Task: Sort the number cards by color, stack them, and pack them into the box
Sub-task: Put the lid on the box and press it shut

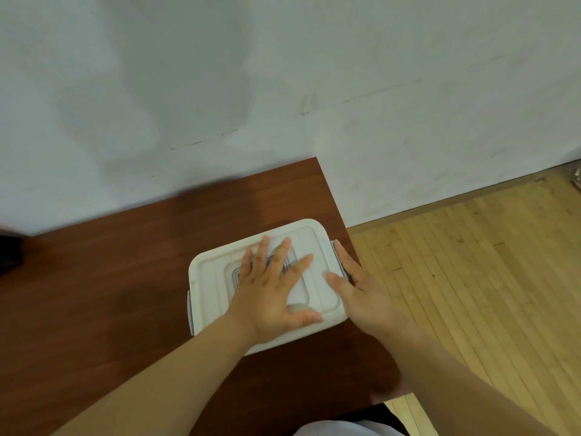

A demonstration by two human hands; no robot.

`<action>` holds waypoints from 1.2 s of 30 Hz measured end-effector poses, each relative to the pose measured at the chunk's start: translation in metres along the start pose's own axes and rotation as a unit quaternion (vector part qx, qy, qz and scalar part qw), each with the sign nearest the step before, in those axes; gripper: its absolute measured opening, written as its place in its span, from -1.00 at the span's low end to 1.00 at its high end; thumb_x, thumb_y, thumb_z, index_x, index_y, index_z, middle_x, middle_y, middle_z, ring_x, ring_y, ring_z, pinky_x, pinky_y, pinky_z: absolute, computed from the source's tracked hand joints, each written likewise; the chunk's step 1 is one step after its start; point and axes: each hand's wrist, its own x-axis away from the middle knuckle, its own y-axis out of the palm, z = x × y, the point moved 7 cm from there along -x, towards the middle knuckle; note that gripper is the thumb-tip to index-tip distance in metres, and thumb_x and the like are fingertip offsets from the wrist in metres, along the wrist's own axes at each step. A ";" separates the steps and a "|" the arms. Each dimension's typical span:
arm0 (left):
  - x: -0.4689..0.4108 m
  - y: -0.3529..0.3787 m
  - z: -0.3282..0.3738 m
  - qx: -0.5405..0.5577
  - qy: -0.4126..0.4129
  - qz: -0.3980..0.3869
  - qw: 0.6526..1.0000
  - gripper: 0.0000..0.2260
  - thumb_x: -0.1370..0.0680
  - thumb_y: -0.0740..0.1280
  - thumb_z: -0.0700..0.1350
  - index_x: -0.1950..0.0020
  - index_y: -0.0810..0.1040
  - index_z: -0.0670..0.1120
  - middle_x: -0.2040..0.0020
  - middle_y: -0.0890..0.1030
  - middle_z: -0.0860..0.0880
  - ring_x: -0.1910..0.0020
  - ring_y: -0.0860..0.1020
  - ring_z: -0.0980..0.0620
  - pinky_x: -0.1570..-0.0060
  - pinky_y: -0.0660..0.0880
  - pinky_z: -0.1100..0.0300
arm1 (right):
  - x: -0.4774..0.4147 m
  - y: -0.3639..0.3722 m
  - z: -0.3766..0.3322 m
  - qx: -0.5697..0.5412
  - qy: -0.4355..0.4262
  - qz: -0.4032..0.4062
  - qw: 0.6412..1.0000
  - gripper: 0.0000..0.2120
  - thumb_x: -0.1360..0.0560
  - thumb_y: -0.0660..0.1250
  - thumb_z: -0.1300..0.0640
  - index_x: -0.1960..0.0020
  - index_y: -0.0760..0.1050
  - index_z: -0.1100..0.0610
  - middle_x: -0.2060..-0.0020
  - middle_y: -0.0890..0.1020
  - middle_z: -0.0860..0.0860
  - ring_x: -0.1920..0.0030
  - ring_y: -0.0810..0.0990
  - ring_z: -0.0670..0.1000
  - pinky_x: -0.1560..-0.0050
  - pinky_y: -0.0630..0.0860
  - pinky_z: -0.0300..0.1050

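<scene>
A white plastic box (213, 278) with its lid on sits near the right edge of the dark wooden table (103, 294). My left hand (273, 294) lies flat on the middle of the lid, fingers spread and straight. My right hand (355, 284) is at the box's right side: its thumb rests on the lid and its fingers reach along the grey latch (334, 245) on that side. Another grey latch (189, 313) shows on the box's left side. No number cards are visible; the closed lid hides the inside.
A pale wall (283, 89) rises right behind the table. To the right, the table ends close to the box, and light wooden floor (487, 278) lies below. A dark object (9, 250) sits at the far left edge.
</scene>
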 end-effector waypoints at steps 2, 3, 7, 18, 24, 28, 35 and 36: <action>-0.001 -0.001 0.000 0.002 -0.001 -0.013 1.000 -0.10 -0.37 -0.04 0.66 -0.61 -0.17 0.31 -0.64 -0.32 0.03 -0.54 -0.50 -0.14 -0.51 -0.31 -0.30 | -0.001 0.000 0.001 -0.015 -0.002 0.001 1.000 -0.45 -0.62 0.29 -0.14 -0.52 0.16 -0.42 -0.34 0.43 -0.49 -0.31 0.48 -0.32 -0.23 0.52 -0.24; -0.001 -0.002 0.000 0.005 -0.003 -0.020 1.000 -0.09 -0.36 -0.03 0.67 -0.61 -0.17 0.32 -0.64 -0.32 0.04 -0.54 -0.49 -0.14 -0.51 -0.29 -0.31 | -0.001 0.001 0.002 -0.032 -0.001 0.003 0.999 -0.45 -0.62 0.31 -0.12 -0.52 0.19 -0.40 -0.35 0.43 -0.48 -0.32 0.47 -0.32 -0.23 0.53 -0.24; -0.004 -0.015 0.004 0.017 -0.014 -0.048 0.999 -0.05 -0.30 0.11 0.66 -0.58 -0.11 0.34 -0.64 -0.25 0.06 -0.57 -0.40 -0.19 -0.52 -0.25 -0.34 | -0.003 -0.004 0.003 -0.094 0.011 0.025 0.995 -0.58 -0.62 0.30 -0.10 -0.44 0.37 -0.38 -0.34 0.50 -0.38 -0.31 0.51 -0.28 -0.27 0.54 -0.13; -0.027 -0.017 0.022 0.017 0.007 -0.091 0.996 0.05 -0.23 0.23 0.66 -0.53 -0.31 0.44 -0.58 -0.47 0.05 -0.46 -0.58 -0.29 -0.44 -0.37 -0.40 | -0.008 -0.011 0.014 -0.276 0.069 0.025 0.958 -0.69 -0.68 0.24 0.13 -0.38 0.55 -0.04 -0.20 0.68 -0.04 -0.23 0.65 0.01 -0.26 0.57 0.13; -0.033 -0.015 0.027 -0.001 -0.013 -0.094 0.995 0.09 -0.19 0.22 0.67 -0.53 -0.30 0.42 -0.61 -0.42 0.04 -0.49 -0.55 -0.25 -0.46 -0.39 -0.35 | -0.016 -0.010 0.031 -0.369 0.126 0.017 0.921 -0.71 -0.64 0.29 0.14 -0.33 0.60 0.03 -0.20 0.68 0.09 -0.21 0.66 0.11 -0.18 0.59 0.07; -0.034 -0.012 0.024 0.000 -0.018 -0.092 0.996 0.10 -0.18 0.22 0.68 -0.51 -0.35 0.44 -0.59 -0.45 0.08 -0.49 -0.56 -0.22 -0.46 -0.39 -0.33 | -0.018 -0.012 0.032 -0.376 0.124 -0.004 0.918 -0.71 -0.65 0.28 0.12 -0.33 0.60 0.03 -0.20 0.68 0.09 -0.22 0.66 0.12 -0.10 0.62 0.01; -0.034 -0.010 0.022 0.003 -0.018 -0.094 0.995 0.14 -0.19 0.18 0.70 -0.53 -0.41 0.36 -0.57 -0.49 0.10 -0.47 -0.60 -0.18 -0.46 -0.41 -0.31 | -0.019 -0.014 0.028 -0.350 0.119 -0.021 0.929 -0.69 -0.62 0.32 0.18 -0.35 0.58 0.04 -0.21 0.68 0.06 -0.22 0.66 0.08 -0.27 0.55 0.09; -0.034 -0.010 0.022 0.003 -0.018 -0.095 0.995 0.14 -0.18 0.18 0.70 -0.53 -0.42 0.36 -0.57 -0.49 0.10 -0.46 -0.60 -0.18 -0.46 -0.41 -0.31 | -0.019 -0.014 0.027 -0.345 0.116 -0.023 0.931 -0.69 -0.62 0.32 0.18 -0.35 0.58 0.04 -0.21 0.68 0.05 -0.22 0.66 0.08 -0.30 0.53 0.11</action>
